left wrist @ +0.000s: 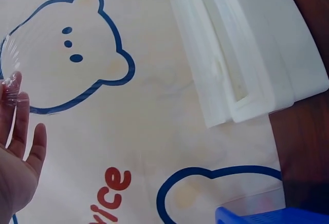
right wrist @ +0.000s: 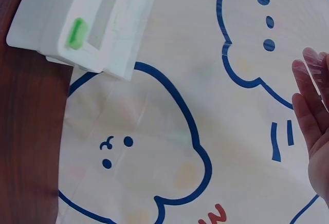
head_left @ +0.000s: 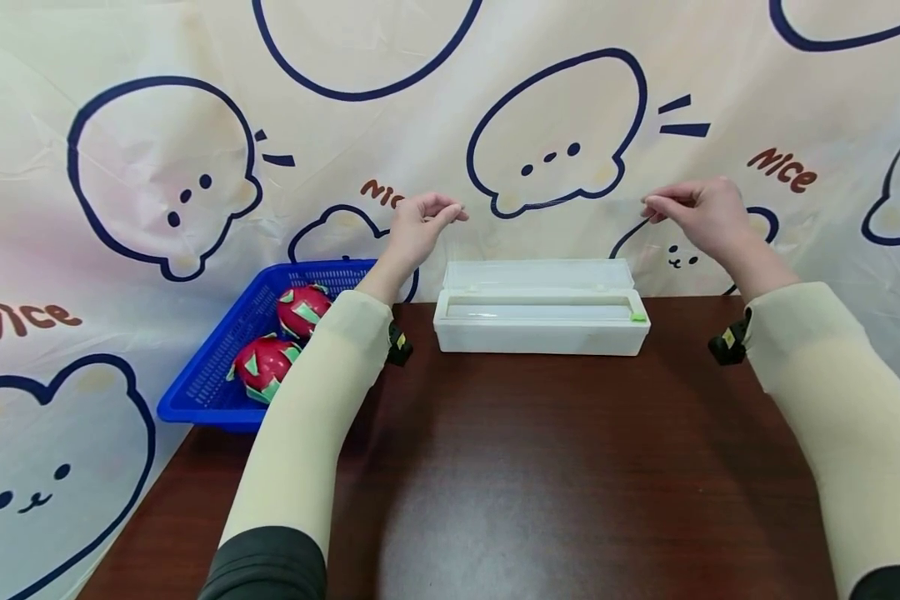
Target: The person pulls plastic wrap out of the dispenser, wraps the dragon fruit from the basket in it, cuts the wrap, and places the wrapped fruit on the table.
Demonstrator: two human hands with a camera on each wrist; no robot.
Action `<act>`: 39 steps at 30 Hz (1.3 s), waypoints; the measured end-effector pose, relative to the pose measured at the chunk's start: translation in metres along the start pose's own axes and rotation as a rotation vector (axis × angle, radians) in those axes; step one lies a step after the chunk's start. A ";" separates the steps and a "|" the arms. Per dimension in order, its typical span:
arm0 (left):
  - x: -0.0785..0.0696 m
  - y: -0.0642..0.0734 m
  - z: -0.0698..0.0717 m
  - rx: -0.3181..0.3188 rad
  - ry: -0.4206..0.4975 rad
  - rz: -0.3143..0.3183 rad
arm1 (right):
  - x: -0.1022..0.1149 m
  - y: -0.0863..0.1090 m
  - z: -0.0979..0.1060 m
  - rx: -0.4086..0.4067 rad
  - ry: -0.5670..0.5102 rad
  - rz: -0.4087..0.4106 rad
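My left hand (head_left: 420, 225) and right hand (head_left: 701, 212) are raised at about the same height, apart, in front of the patterned backdrop. Each pinches clear cling film (left wrist: 12, 57) between thumb and fingers; the film is so transparent that it barely shows in the head view. In the right wrist view, shiny film wraps the fingertips (right wrist: 311, 57). Below and between the hands sits a white cling film dispenser box (head_left: 540, 337), its lid (head_left: 536, 273) tipped back. A green cutter slider (head_left: 637, 317) lies at the right end of its front edge.
A blue plastic basket (head_left: 213, 367) stands at the table's back left, partly behind my left sleeve. Two red dragon fruits (head_left: 262, 367) with green scales lie in it. The dark brown table (head_left: 540, 467) meets the cartoon-printed backdrop (head_left: 390, 142) right behind the box.
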State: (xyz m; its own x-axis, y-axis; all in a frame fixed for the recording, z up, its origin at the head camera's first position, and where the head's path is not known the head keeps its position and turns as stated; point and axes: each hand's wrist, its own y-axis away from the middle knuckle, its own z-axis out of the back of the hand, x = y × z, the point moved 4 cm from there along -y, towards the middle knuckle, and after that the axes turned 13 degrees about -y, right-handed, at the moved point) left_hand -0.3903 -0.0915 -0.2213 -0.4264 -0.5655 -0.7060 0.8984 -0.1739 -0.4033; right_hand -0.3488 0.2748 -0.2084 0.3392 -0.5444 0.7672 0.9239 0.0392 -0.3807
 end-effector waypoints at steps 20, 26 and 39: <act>-0.020 -0.014 0.021 -0.006 -0.034 0.005 | 0.026 -0.013 0.013 -0.050 -0.027 0.025; -0.028 -0.016 0.027 -0.017 -0.032 -0.021 | 0.030 -0.013 0.016 -0.074 -0.100 0.000; -0.042 -0.015 0.040 -0.035 -0.025 -0.044 | 0.041 -0.017 0.020 -0.096 -0.174 0.008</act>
State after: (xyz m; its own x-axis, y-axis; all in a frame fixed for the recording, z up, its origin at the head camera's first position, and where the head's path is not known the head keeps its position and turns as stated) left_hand -0.3813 -0.0975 -0.1621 -0.4626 -0.5780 -0.6722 0.8742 -0.1712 -0.4545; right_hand -0.3472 0.2683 -0.1596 0.3796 -0.3909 0.8385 0.9027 -0.0419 -0.4282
